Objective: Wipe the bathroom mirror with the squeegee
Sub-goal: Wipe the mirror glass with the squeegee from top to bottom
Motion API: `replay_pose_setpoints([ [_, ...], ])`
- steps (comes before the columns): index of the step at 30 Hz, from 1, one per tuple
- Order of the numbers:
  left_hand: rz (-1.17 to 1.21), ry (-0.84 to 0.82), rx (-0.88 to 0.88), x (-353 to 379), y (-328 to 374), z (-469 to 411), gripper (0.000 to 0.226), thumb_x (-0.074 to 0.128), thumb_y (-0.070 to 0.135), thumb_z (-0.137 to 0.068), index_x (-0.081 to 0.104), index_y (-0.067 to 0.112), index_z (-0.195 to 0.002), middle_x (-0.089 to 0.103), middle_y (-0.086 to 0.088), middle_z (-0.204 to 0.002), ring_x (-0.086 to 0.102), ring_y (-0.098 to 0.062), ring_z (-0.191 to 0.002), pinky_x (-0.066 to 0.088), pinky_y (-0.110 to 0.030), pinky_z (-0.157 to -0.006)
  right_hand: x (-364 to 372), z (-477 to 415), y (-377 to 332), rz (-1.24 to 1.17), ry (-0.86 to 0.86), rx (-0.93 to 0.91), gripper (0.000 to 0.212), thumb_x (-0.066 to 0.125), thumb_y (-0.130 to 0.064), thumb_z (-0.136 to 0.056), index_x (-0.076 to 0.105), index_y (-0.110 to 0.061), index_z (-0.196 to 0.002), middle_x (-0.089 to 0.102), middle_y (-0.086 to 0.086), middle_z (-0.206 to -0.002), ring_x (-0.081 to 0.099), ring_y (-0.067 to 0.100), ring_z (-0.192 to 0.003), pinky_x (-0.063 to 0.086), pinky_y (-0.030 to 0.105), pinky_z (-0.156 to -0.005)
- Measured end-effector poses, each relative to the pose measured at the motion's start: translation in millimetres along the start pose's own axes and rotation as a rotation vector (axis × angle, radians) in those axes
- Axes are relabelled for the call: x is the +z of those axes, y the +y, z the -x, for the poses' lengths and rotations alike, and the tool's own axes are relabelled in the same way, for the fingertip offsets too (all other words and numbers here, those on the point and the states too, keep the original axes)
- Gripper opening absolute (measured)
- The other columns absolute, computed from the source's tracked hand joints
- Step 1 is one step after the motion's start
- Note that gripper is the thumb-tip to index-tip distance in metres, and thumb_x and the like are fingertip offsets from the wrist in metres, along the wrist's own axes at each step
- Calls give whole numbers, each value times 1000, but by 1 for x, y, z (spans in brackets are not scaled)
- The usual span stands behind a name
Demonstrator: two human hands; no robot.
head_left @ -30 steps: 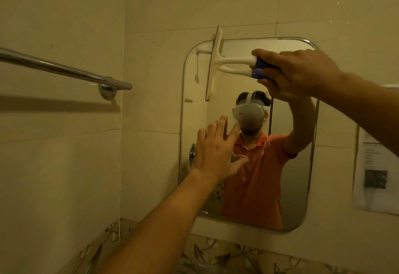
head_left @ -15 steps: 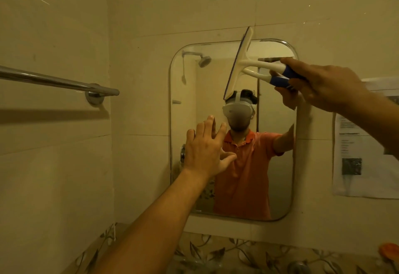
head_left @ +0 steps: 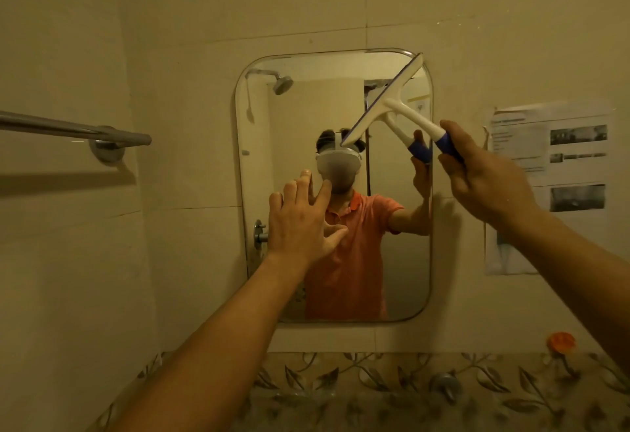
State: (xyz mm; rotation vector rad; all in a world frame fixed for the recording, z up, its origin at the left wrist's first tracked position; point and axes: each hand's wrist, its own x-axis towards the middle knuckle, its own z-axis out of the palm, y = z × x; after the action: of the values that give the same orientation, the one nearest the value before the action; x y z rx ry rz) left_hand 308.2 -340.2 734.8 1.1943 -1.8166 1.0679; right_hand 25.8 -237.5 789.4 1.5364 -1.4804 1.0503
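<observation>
– Since half a second ago the squeegee (head_left: pixel 385 101) has slid from the top middle of the mirror (head_left: pixel 405 278) over to its upper right corner, hasn't it?

– Yes, and the blade leans more now. It runs on a slant from that corner down and left toward the middle of the glass.

– Who holds it?

– The right hand (head_left: pixel 487 179), at the right of the frame. Its fingers (head_left: pixel 450 159) are curled round the blue grip at the end of the white forked handle.

– Is the blade on the glass?

– It lies against or just over it; its reflection meets it, but I cannot tell for certain.

– And the left hand (head_left: pixel 300 223)?

– Raised in front of the left-centre of the mirror, palm toward it, fingers straight and spread, holding nothing. Whether it touches the glass I cannot tell.

– Anything else around?

– A metal towel bar (head_left: pixel 68 130) on the wall at the left, a paper notice (head_left: pixel 549 189) stuck to the tiles right of the mirror, and a small orange thing (head_left: pixel 560 341) at the lower right, above the leaf-patterned tile band (head_left: pixel 375 384).
</observation>
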Motion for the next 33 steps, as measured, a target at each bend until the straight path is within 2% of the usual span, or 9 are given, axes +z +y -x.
replay_pose_setpoints([
  [2, -1, 3, 6, -1, 0, 1, 93, 46, 85, -79, 37, 28, -152, 35, -16, -154, 40, -32, -124, 35, -44, -92, 6, 15, -9, -34, 8, 66, 57, 39, -38, -105, 16, -30, -156, 45, 1, -68, 47, 15, -49, 35, 24, -46],
  [6, 1, 10, 25, 1, -4, 1, 93, 46, 84, -80, 38, 27, -152, 36, -17, -153, 42, -33, -125, 36, -43, -92, 19, 40, -24, -117, 28, 173, 58, 35, -42, -104, 13, -31, -156, 47, -1, -67, 50, 16, -49, 46, 30, -45],
  [12, -16, -13, 71, 3, -11, -1, 90, 45, 80, -82, 37, 25, -154, 39, -18, -150, 43, -33, -121, 35, -43, -90, 33, 74, -45, -207, 27, 268, 58, 32, -48, -103, 14, -32, -156, 50, -3, -69, 54, 14, -53, 42, 26, -47],
  [17, 12, 0, 115, 1, -17, -4, 66, 44, 55, -92, 46, 22, -149, 47, -20, -142, 46, -34, -116, 35, -44, -86, 39, 102, -63, -199, 26, 353, 63, 24, -55, -99, 11, -33, -156, 49, -5, -70, 54, 13, -56, 43, 27, -48],
  [20, 0, -6, 143, 1, -21, -5, 64, 49, 44, -89, 47, 21, -148, 49, -20, -141, 47, -34, -115, 37, -44, -87, 45, 113, -75, -228, 19, 419, 60, 26, -55, -100, 11, -36, -155, 51, -4, -71, 55, 14, -57, 50, 33, -50],
  [23, -12, -18, 176, 1, -25, -6, 66, 52, 41, -85, 47, 20, -147, 47, -20, -142, 46, -35, -115, 37, -44, -87, 51, 125, -86, -226, -4, 488, 58, 28, -53, -102, 8, -37, -154, 53, -2, -72, 57, 16, -57, 56, 40, -53],
  [33, 30, -21, 214, 5, -29, -6, 60, 58, 34, -77, 56, 12, -133, 49, -23, -136, 48, -39, -112, 39, -47, -84, 75, 181, -119, -216, -21, 604, 56, 28, -52, -103, 7, -37, -152, 55, 0, -74, 59, 18, -56, 58, 44, -51],
])
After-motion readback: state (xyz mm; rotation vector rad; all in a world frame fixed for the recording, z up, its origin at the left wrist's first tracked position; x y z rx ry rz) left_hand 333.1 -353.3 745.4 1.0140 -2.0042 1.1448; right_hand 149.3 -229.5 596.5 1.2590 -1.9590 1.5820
